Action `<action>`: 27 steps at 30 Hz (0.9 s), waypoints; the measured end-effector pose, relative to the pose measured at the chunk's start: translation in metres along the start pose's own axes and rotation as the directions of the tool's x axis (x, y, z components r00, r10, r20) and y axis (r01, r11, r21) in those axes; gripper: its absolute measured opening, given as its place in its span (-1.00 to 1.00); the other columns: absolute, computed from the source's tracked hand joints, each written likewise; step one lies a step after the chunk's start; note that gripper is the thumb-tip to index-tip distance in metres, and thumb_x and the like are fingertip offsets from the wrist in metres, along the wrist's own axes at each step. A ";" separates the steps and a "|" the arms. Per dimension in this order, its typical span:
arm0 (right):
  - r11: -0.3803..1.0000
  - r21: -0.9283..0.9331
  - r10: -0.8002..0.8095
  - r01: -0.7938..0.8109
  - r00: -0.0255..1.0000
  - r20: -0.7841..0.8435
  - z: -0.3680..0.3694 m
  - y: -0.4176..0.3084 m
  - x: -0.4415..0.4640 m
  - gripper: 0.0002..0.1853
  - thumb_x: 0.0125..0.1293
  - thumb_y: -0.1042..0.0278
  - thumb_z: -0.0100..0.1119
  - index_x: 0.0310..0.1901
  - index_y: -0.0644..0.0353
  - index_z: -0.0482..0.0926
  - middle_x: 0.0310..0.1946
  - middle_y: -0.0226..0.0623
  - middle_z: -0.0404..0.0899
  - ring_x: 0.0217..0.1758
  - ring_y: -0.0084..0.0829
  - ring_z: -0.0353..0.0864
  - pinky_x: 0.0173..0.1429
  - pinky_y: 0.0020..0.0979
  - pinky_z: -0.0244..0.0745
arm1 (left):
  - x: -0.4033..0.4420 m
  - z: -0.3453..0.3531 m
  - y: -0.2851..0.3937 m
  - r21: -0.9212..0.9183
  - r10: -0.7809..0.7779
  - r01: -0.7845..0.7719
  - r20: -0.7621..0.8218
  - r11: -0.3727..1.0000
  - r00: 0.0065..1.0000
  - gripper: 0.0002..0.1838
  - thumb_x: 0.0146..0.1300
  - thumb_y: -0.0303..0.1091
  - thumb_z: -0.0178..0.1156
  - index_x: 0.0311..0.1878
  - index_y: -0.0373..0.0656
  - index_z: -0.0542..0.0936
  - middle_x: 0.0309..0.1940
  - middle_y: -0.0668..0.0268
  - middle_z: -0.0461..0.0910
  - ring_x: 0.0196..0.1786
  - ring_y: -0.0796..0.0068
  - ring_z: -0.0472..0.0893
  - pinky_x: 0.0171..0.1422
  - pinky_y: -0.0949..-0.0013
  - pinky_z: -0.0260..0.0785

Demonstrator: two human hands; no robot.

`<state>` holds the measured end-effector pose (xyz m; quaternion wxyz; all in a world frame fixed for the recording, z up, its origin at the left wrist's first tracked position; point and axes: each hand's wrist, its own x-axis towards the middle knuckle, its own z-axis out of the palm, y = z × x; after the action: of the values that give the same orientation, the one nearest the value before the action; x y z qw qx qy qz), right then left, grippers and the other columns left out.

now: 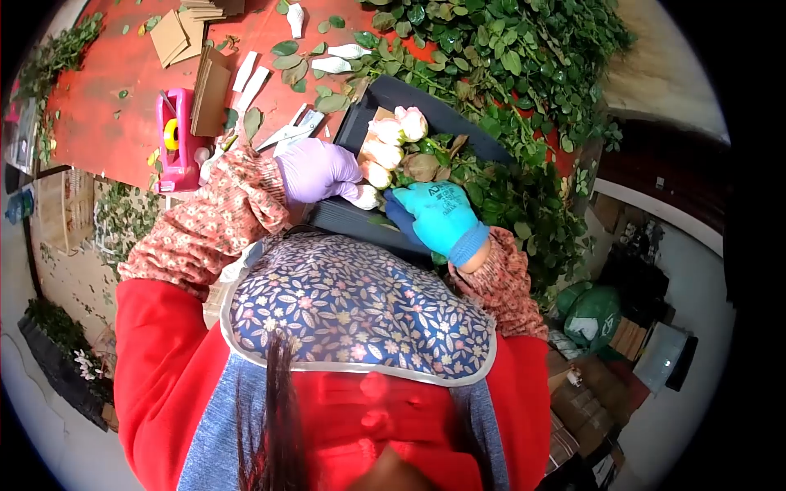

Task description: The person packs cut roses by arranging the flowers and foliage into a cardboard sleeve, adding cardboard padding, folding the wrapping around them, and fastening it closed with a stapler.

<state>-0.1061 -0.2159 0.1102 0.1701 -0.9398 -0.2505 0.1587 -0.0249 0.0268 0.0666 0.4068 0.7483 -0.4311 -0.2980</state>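
Observation:
Several pale pink roses [387, 141] lie with their heads in a row inside a black trough [360, 224], stems and leaves pointing right. My left hand [318, 171], in a lilac glove, is closed at the trough's left end. Its fingertips are at a single whitish rose [367, 196] nearest my body. Just right of that bloom, my right hand [440, 218] in a teal glove with a dark blue palm curls around where its stem runs. The glove hides the stem. A piece of cardboard shows partly behind the rose heads.
Leafy cut stems [508, 57] heap over the red table [98, 90] at the back right. Left of the trough are a pink tape dispenser [173, 139], a cardboard stack [210, 92] and a white-and-grey tool [299, 129]. White wrapped pieces [332, 65] and loose leaves lie behind.

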 end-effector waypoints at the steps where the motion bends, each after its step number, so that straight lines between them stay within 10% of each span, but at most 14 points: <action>1: 1.000 0.008 0.003 -0.003 0.999 0.037 0.000 0.001 0.002 -0.85 0.28 0.20 0.21 -0.34 0.06 0.65 -0.51 -0.21 0.61 -0.45 -0.14 0.63 -0.38 -0.11 0.51 | -0.001 0.003 -0.004 -0.066 0.053 -0.056 -0.045 0.996 0.998 -0.84 0.26 -0.31 0.32 -0.33 -0.18 0.60 -0.43 0.14 0.56 -0.25 0.03 0.60 -0.19 0.16 0.42; 8: 0.999 0.005 -0.035 0.035 0.995 0.097 0.016 0.013 0.000 -0.90 0.22 0.27 0.21 -0.35 0.04 0.66 -0.49 -0.22 0.62 -0.43 -0.12 0.63 -0.36 -0.11 0.52 | -0.025 -0.016 -0.032 0.117 0.169 -0.146 -0.229 0.982 0.959 -0.82 0.23 -0.33 0.32 -0.39 -0.22 0.58 -0.49 0.15 0.50 -0.33 0.04 0.55 -0.25 0.13 0.40; 13: 0.998 -0.039 -0.051 0.058 0.986 0.161 0.012 0.010 0.003 -0.85 0.27 0.23 0.20 -0.38 0.08 0.61 -0.53 -0.20 0.58 -0.47 -0.09 0.59 -0.40 -0.09 0.46 | -0.102 -0.051 -0.029 0.092 -0.343 0.339 0.030 0.936 0.939 -0.70 0.19 -0.24 0.40 -0.51 -0.22 0.58 -0.59 0.12 0.49 -0.49 0.08 0.54 -0.35 0.14 0.36; 16: 0.989 -0.114 -0.076 0.097 0.981 0.177 0.009 0.007 0.008 -0.87 0.24 0.24 0.22 -0.41 0.04 0.61 -0.55 -0.23 0.56 -0.50 -0.14 0.59 -0.45 -0.11 0.45 | -0.160 -0.023 -0.045 -0.057 -0.511 0.531 0.204 0.846 0.835 -0.63 0.19 -0.14 0.40 -0.54 -0.23 0.59 -0.63 0.08 0.50 -0.51 0.08 0.54 -0.38 0.09 0.32; 21: 0.980 -0.193 0.003 0.053 0.961 0.278 0.002 0.000 0.013 -0.93 0.19 0.32 0.20 -0.41 0.04 0.63 -0.56 -0.23 0.57 -0.52 -0.16 0.60 -0.45 -0.13 0.48 | -0.251 0.067 -0.087 0.429 -0.845 0.762 0.455 0.485 0.281 -0.37 0.01 0.32 0.34 -0.14 -0.09 0.74 -0.17 0.15 0.71 -0.03 0.12 0.67 0.05 0.11 0.49; 24: 0.972 -0.230 0.029 0.048 0.947 0.321 0.003 0.000 0.014 -0.93 0.19 0.32 0.19 -0.40 0.03 0.64 -0.56 -0.23 0.58 -0.52 -0.15 0.61 -0.45 -0.13 0.49 | -0.268 0.087 -0.055 0.551 -0.959 0.812 0.281 0.194 0.038 -0.27 0.00 0.37 0.35 0.04 -0.06 0.72 0.11 0.11 0.64 0.23 0.15 0.58 0.24 0.09 0.42; 27: 0.967 -0.242 0.003 0.076 0.951 0.310 0.005 0.004 0.015 -0.90 0.19 0.30 0.20 -0.43 0.04 0.65 -0.56 -0.22 0.60 -0.53 -0.15 0.61 -0.45 -0.13 0.49 | -0.231 0.081 -0.076 0.710 -0.955 0.643 0.267 0.288 0.133 -0.32 0.05 0.31 0.36 0.09 0.00 0.67 -0.06 0.23 0.70 0.02 0.23 0.69 0.05 0.15 0.53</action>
<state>-0.0938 -0.2095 0.1010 0.0118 -0.9126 -0.3096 0.2668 -0.1634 0.2262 -0.0166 -0.1898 0.7615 -0.1048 -0.6108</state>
